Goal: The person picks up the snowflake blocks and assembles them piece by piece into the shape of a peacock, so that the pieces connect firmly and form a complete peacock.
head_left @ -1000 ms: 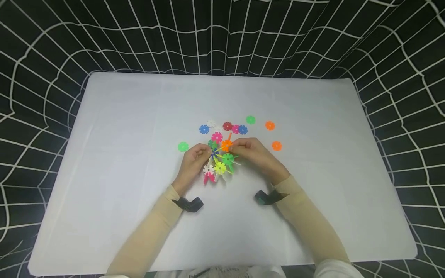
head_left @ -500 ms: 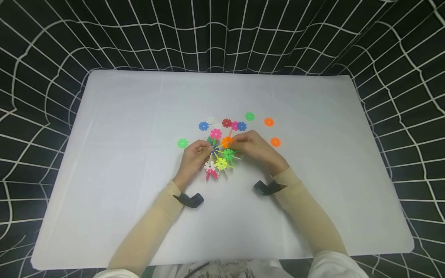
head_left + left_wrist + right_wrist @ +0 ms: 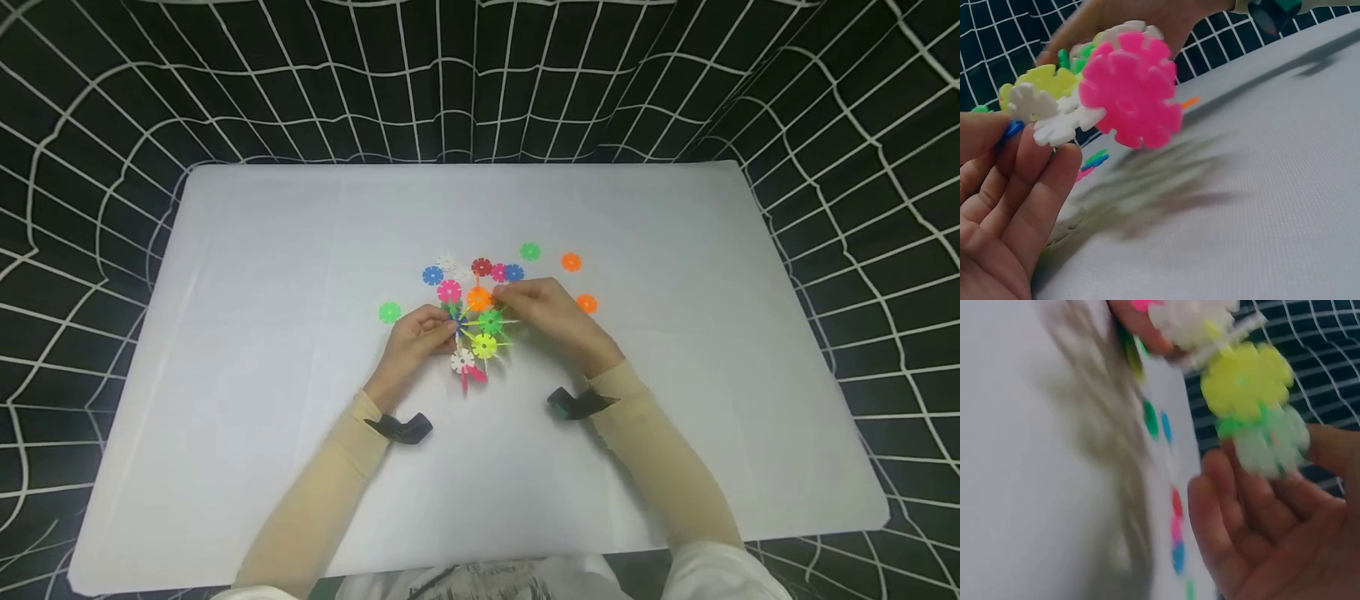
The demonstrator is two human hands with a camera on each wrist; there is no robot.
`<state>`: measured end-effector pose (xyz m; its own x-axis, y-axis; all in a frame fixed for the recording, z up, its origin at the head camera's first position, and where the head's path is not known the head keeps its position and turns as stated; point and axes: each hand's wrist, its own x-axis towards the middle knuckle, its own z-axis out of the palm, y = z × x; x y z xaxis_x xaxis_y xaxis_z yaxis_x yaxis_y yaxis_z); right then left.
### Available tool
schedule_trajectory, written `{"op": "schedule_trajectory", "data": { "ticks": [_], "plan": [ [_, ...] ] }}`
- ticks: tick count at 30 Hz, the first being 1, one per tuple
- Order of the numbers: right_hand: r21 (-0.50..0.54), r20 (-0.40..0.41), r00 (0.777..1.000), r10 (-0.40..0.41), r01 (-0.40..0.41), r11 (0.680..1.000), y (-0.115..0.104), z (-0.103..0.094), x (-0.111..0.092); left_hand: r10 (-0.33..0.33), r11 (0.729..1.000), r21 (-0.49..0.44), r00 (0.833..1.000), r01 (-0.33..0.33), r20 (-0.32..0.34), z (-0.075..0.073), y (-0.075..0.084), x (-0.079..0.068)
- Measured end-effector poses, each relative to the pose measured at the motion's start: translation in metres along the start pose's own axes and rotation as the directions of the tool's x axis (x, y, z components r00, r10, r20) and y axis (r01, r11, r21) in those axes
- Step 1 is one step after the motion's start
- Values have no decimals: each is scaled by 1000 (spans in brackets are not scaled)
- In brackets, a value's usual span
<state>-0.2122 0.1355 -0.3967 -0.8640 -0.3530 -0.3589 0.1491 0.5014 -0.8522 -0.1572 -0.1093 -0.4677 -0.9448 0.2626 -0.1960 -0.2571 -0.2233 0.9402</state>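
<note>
A cluster of joined notched plastic discs, with a yellow disc (image 3: 484,346) near its middle, is held between both hands just over the table. My left hand (image 3: 416,337) pinches a blue disc (image 3: 1013,130) on its left side between thumb and fingers. My right hand (image 3: 551,317) has its fingertips at the orange disc (image 3: 478,298) at the upper right and appears to pinch its edge. A pink disc (image 3: 1129,90) juts out large in the left wrist view. In the right wrist view, a blurred pale green disc (image 3: 1272,444) hides part of the right hand's grip.
Loose discs lie on the white table (image 3: 262,333) beyond the hands, among them a red disc (image 3: 482,267), a blue disc (image 3: 432,275) and an orange disc (image 3: 572,262). A green disc (image 3: 390,312) lies left of the left hand. Dark netted walls (image 3: 420,83) surround the table.
The cluster has turned between the hands: its lower white, pink and yellow discs have swung to the right, and the orange disc slightly left. Both hands stay at the cluster. The view has shifted a little.
</note>
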Motion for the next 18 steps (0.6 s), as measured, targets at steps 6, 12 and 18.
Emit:
{"op": "schedule_trajectory", "data": {
  "ticks": [6, 12, 18],
  "plan": [
    [-236, -259, 966, 11, -74, 969, 26, -55, -18, 24, 998, -58, 999, -26, -29, 1, -4, 0],
    [-508, -203, 975, 89, -183, 842, 54, -76, -41, -9, 996, -91, 999, 5, -40, 3, -6, -2],
    [-612, -214, 977, 22, -152, 776, 65, -65, -35, 20, 995, -100, 999, -25, -49, 5, -3, -2]
  ]
}}
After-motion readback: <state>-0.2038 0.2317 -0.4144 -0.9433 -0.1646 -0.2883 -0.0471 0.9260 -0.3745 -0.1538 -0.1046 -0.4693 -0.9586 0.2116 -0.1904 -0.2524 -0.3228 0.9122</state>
